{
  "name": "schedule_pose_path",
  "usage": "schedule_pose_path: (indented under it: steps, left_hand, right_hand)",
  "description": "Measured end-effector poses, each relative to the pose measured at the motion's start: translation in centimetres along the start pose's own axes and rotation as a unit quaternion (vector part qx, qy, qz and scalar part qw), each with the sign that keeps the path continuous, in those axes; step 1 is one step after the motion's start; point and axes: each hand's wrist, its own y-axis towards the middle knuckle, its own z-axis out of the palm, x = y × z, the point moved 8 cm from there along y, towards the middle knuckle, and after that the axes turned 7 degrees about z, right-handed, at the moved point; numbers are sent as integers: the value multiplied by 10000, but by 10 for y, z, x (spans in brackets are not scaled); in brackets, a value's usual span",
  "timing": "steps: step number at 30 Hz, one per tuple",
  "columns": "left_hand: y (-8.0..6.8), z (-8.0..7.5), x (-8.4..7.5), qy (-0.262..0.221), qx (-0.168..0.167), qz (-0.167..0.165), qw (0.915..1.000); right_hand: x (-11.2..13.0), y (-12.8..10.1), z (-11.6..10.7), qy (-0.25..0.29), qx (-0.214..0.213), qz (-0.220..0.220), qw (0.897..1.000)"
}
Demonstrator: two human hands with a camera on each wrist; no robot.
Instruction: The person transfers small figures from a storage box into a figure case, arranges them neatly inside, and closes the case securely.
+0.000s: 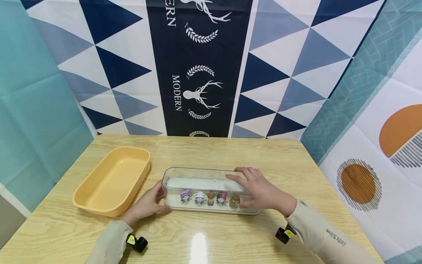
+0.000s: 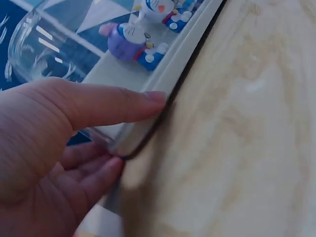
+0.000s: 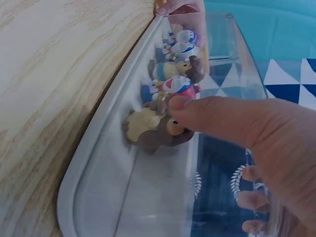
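A clear display case (image 1: pixel 211 190) lies lengthwise near the middle of the wooden table (image 1: pixel 296 161), a row of small figurines (image 1: pixel 211 198) standing along its near wall. The left hand (image 1: pixel 148 205) grips the case's nine-o'clock end – thumb (image 2: pixel 113 106) pressed on the front rim, fingers curled round the corner. The right hand (image 1: pixel 260 190) rests over the three-o'clock end, fingers spread across the clear top, thumb (image 3: pixel 217 118) against the near wall beside the brown figurine (image 3: pixel 153 131). A yellow tray (image 1: pixel 113 179) sits just beside the left hand at ten o'clock – apart from the case. Bare tabletop runs from the case's near rim to the table's front edge, and likewise at twelve o'clock towards the patterned backdrop (image 1: pixel 197 66)
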Motion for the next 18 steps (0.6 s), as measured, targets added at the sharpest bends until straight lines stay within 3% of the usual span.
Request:
schedule_pose_path:
  steps: [5,9,15,18]
  left_hand:
    - [3,-1,-19,788,293,132,9964]
    - [5,-8,-35,1621,380,111,9860]
    - [9,-17,-62,2128,513,-158,9756]
    - [11,-20,-75,2474,526,-231,9672]
  right_hand:
    - [2,-1,-2,-98,62,116,9999]
    - [4,-2,-5,-208,263,276,9991]
    - [10,-3,-10,-159,596,586,9964]
    - [12,-2,-13,-48,523,775,9956]
